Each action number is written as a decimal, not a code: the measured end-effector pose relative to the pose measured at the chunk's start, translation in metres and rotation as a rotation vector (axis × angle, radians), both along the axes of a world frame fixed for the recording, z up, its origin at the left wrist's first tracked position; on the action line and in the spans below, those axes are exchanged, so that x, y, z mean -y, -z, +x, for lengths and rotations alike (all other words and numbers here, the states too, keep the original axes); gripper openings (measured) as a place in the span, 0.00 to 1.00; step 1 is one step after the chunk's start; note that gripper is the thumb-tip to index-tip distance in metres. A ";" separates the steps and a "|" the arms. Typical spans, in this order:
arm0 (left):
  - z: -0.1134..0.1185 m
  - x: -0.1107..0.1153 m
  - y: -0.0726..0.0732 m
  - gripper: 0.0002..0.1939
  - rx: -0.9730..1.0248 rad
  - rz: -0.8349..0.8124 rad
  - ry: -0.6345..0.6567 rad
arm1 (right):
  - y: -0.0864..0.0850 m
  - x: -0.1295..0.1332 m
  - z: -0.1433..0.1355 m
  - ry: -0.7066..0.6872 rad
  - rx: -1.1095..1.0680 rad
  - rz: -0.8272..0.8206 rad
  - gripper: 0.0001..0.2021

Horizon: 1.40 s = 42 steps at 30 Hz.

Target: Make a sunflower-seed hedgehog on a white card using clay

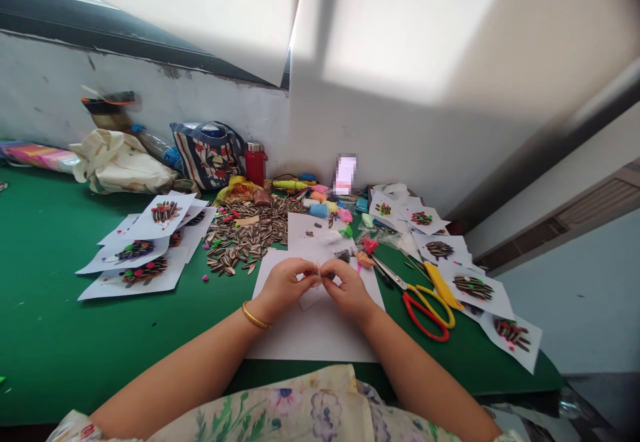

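My left hand (290, 289) and my right hand (349, 290) meet fingertip to fingertip over a white sheet of paper (315, 342). Both are closed in a pinch, and the small thing between them is mostly hidden; a bit of it looks pale or clear. Just under the fingers lies a smaller piece of paper (311, 301). Beyond my hands are a dark lump of clay (343, 256), an orange lump (365, 260) and a red lump (369, 245). A heap of striped sunflower seeds (255, 232) spreads to the upper left.
Scissors (425, 309) with red and yellow handles lie right of the paper. Cards with seed hedgehogs are stacked at left (150, 289) and right (517, 349). A red bottle (255, 164), a patterned bag (210, 159) and a cream cloth bag (123, 165) stand by the wall.
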<state>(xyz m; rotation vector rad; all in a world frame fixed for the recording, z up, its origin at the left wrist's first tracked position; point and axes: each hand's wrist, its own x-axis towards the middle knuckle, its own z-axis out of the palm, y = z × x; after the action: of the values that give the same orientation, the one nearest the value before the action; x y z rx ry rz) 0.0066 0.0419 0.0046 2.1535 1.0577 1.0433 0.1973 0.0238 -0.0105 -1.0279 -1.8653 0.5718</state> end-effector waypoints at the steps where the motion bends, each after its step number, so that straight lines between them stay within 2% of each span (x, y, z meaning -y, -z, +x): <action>1: 0.000 0.000 -0.001 0.02 0.009 -0.003 -0.001 | -0.001 0.000 0.000 -0.009 -0.005 -0.007 0.04; 5: -0.001 -0.001 -0.004 0.05 0.053 -0.008 -0.046 | -0.004 0.001 0.002 -0.023 -0.081 -0.080 0.06; 9: -0.002 -0.001 -0.005 0.06 0.015 0.043 -0.083 | -0.005 0.000 0.002 0.015 -0.157 -0.151 0.07; 15: -0.001 -0.001 -0.004 0.06 -0.187 0.256 -0.035 | -0.001 -0.002 0.000 0.049 -0.175 -0.163 0.05; 22: 0.002 -0.001 -0.006 0.10 -0.363 0.326 -0.031 | 0.001 -0.002 -0.001 0.049 -0.158 -0.182 0.04; 28: 0.003 0.000 -0.004 0.06 -0.259 0.334 -0.040 | -0.004 -0.002 -0.001 0.088 -0.135 -0.133 0.05; 35: 0.002 0.002 -0.004 0.02 -0.032 0.319 -0.072 | 0.000 -0.005 0.002 0.144 -0.134 -0.120 0.05; 42: -0.002 -0.001 -0.006 0.05 0.092 0.143 -0.072 | 0.006 -0.011 0.009 0.222 -0.149 -0.133 0.06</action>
<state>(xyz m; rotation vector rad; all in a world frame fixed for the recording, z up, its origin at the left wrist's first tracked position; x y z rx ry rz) 0.0042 0.0433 0.0110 2.1694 1.0529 1.2737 0.2059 0.0345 -0.0162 -1.2278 -1.5750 0.6283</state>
